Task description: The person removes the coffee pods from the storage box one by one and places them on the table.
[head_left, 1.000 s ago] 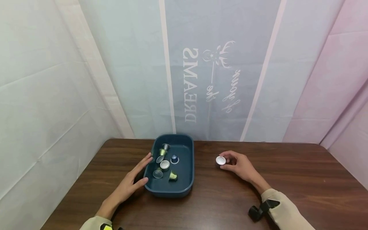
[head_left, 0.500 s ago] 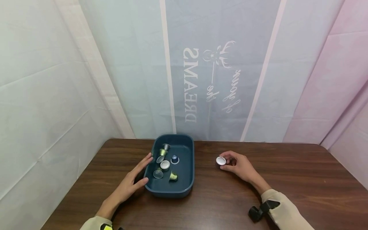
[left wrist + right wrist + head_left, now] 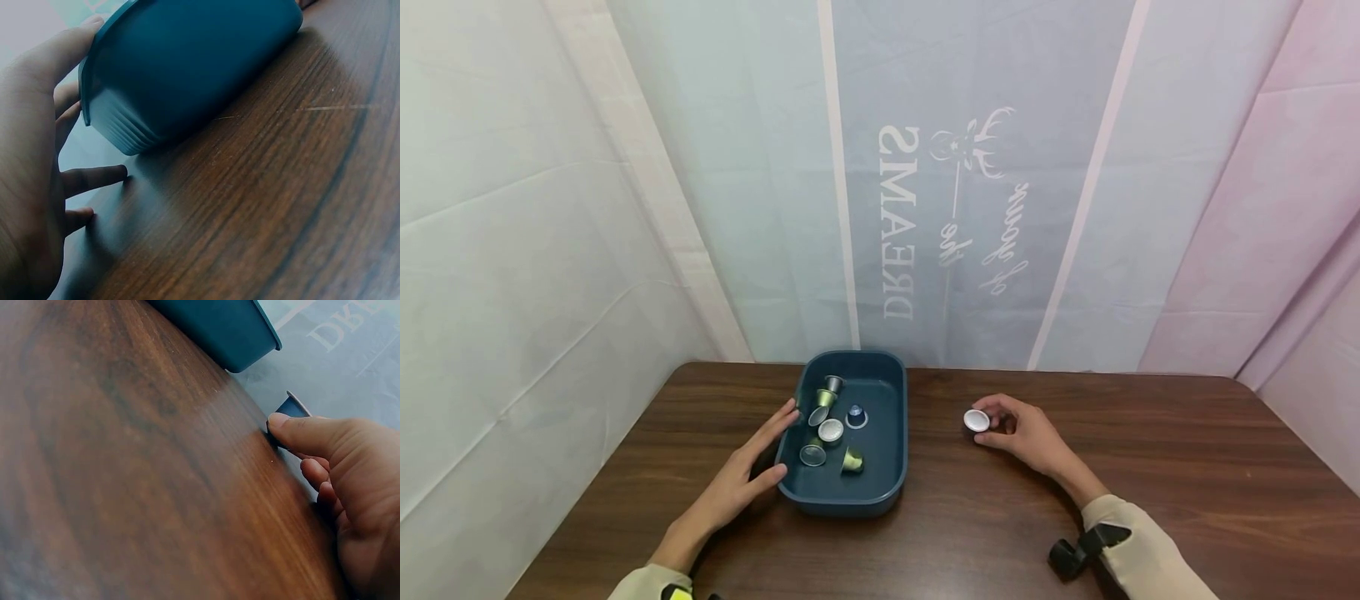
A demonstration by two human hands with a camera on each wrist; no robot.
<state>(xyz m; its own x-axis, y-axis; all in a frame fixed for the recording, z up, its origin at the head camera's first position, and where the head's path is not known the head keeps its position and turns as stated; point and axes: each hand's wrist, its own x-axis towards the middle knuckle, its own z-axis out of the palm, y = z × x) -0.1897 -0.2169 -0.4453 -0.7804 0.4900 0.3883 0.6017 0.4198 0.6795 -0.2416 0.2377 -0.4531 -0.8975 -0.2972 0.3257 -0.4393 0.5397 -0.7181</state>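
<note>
Between thumb and fingers, my right hand [image 3: 1026, 429] pinches a coffee capsule [image 3: 976, 420], its pale foil lid facing up, low over the table. The right wrist view shows the capsule's dark blue side [image 3: 290, 407] beside the thumb. My left hand [image 3: 737, 479] lies along the left side of a dark blue basin [image 3: 880, 497], thumb and fingertips at its rim. In the left wrist view the fingers are spread, two of them down at the tabletop. Inside the basin lie several coffee capsules, among them a blue one [image 3: 855, 415], a green one [image 3: 852, 460] and a silver-lidded one [image 3: 831, 430].
The brown wooden table [image 3: 970, 533] reaches back to a pale printed curtain [image 3: 782, 208]. Curtains also hang at both sides. A black wrist camera [image 3: 1067, 557] is strapped over the right sleeve.
</note>
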